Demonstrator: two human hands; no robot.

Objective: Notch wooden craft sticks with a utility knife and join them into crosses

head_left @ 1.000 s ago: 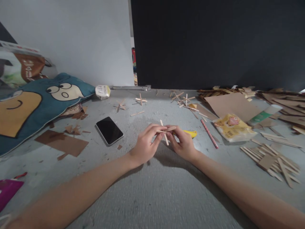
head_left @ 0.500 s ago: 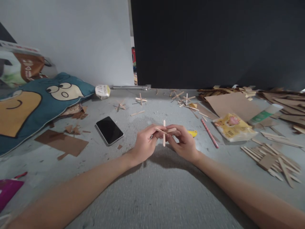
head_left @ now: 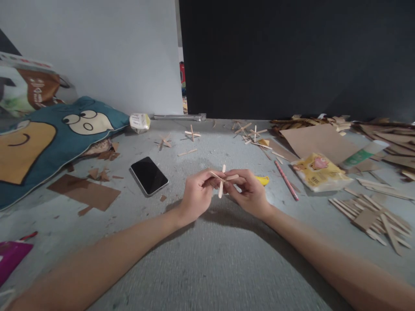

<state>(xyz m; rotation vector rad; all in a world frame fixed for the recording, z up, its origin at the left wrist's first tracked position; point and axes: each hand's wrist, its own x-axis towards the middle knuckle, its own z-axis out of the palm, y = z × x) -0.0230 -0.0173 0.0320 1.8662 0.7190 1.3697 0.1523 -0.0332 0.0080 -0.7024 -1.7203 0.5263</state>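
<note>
Grey surface (head_left: pixel 207 263): two hands (head_left: pixel 197 198) (head_left: pixel 252 198), one stick cross (head_left: pixel 221 185)

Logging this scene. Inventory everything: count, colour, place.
Crossed sticks: one set, pale, centre
Other sticks: several, pale, far side
Stick pile: uncounted, pale, right
Phone: one, black, left
Pillow: one, teal, far left
Bag: one, multicoloured, back left
Container: one, whitish, by pillow
Item: one, purple, left edge
Cardboard: many, brown, both sides
Pencil: one, pinkish, right
Object: one, yellow, right of centre
Packet: one, yellow, right
Tube: one, green-white, right
Bar: one, grey, back
Panels: two, white and black, back
Thing: one, red, panel gap
Table: one, grey, underneath
Left grip: one, bare, on sticks
Right grip: one, bare, on sticks
</note>
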